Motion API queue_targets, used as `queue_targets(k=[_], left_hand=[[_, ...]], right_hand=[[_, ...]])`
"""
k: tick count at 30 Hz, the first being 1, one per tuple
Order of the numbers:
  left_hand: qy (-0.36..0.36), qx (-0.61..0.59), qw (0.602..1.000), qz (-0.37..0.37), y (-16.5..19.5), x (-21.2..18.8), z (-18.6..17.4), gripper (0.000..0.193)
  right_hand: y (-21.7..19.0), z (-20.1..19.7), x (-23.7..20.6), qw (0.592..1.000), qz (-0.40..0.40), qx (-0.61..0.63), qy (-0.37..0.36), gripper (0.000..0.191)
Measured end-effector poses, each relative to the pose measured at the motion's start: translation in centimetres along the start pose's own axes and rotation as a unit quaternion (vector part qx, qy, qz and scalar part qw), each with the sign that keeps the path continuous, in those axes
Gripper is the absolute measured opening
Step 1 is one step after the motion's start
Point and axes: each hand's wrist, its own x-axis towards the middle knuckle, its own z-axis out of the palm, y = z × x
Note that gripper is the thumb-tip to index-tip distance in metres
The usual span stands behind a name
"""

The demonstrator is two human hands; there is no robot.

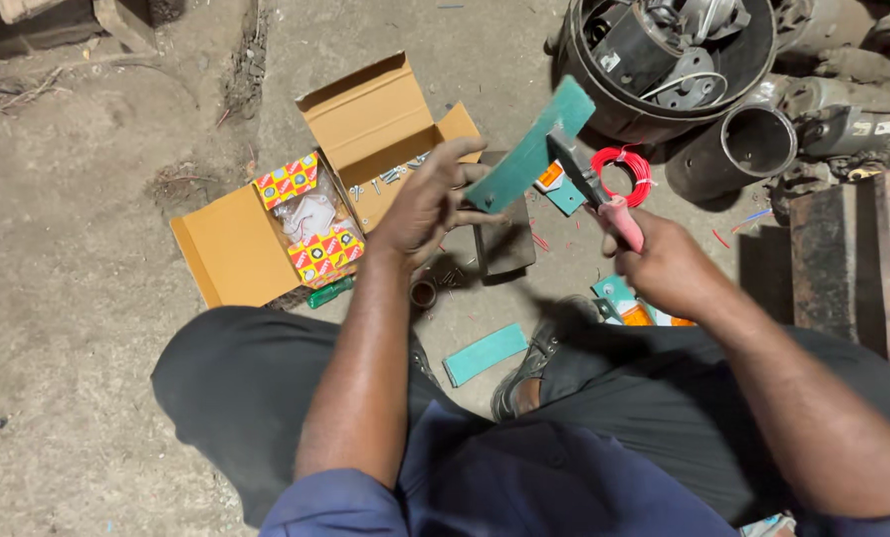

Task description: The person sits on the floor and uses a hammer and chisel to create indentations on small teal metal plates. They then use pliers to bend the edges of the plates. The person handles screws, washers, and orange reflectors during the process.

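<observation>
My left hand [431, 202] holds a teal sheet strip [532, 147] by its lower end, tilted up to the right. My right hand [666, 264] grips the pink handles of a pair of scissors [592, 189], whose dark blades close across the strip near its upper part. Both hands hover above the concrete floor, over my knees. Another cut teal strip [485, 353] lies on the floor between my legs, beside my shoe [532, 363].
An open cardboard box [365, 119] holds screws and small red-yellow packets [310, 249]. A red wire coil [624, 174] lies by the scissors. A black tub of metal parts [664, 60], a metal cylinder [753, 144] and a rusty block [848, 264] stand right.
</observation>
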Motion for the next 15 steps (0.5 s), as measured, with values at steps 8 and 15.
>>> queue_targets(k=[8, 15], left_hand=[[-0.050, 0.274, 0.959, -0.043, -1.4, 1.2, 3.6, 0.100], [-0.043, 0.229, 0.969, -0.082, 0.5, 0.9, 4.6, 0.098]], right_hand=[[-3.4, -2.1, -2.1, 0.936, -0.188, -0.283, 0.087, 0.025], [-1.8, -2.0, -1.3, 0.959, -0.157, -0.236, 0.015, 0.029]])
